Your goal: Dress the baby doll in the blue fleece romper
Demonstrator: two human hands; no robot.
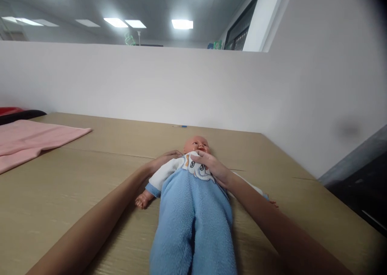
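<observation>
Doll (193, 202) lay face-up mid-desk (117, 139), head (196, 144) far, legs near. From where I stood, both hands were up at its collar. Left hand (171, 156) was by the neck and shoulder on the left, fingers partly hidden; couldn't tell whether its grip was closed on anything. Right hand (214, 166) lay over the upper chest, thumb and fingertips by the collar, across the printed face on the suit (199, 172). Couldn't tell there either: maybe a pinch of fabric, maybe just resting.

Main risk, my guess: a hard tug at the collar would have strained the neckline, worse with one side loosely held. Second: nothing held the legs, so a pull on the top could have slid or twisted the doll on the smooth-looking desk. Third: both hands sat right under the head, so a slip upward could have knocked it sideways. Fourth: the right forearm passed in front of the doll's right-side arm, only the little hand (273, 203) showing past it; leaning down there could have bent or trapped that arm. Pink cloth (39, 140), far left, was well apart; low snag risk.
</observation>
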